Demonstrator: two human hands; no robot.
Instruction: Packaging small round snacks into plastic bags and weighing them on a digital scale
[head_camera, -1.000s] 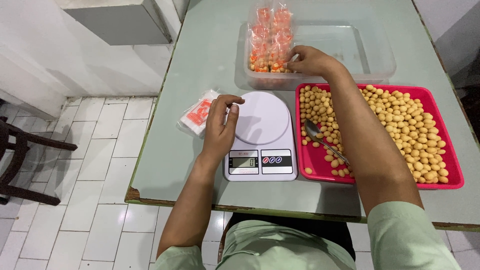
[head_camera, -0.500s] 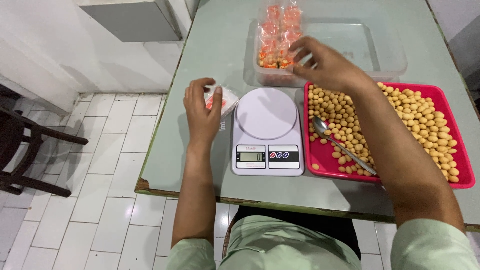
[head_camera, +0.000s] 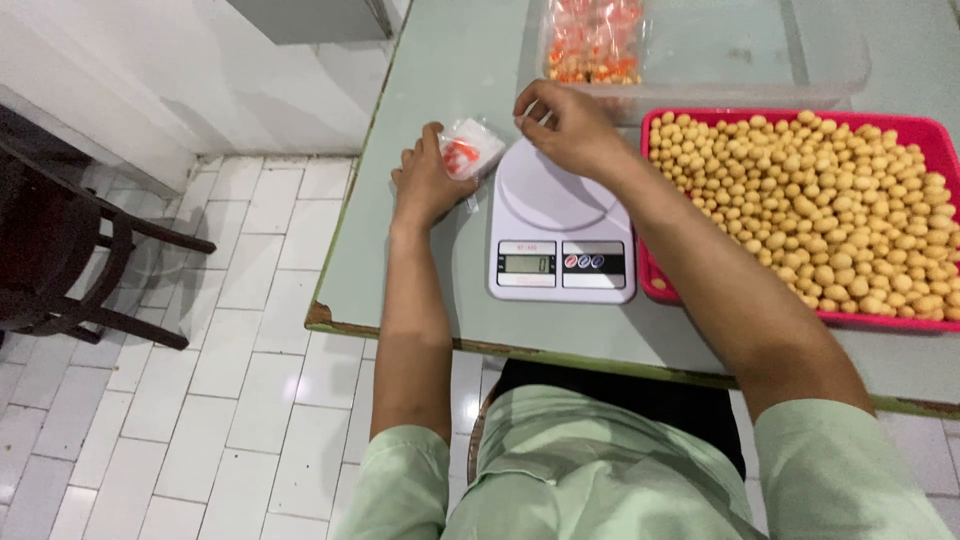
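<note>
Hands hold small clear red-printed pouch by white scale.

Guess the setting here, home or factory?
Likely a small home-style food-packing spot, not a factory: a kitchen scale on a plain green table, a red tray of round yellow snacks, white floor tiles.

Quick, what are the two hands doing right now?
Left hand: closed on a small packet.
Right hand: above the scale, fingers pinched; holding anything cannot be told.
</note>
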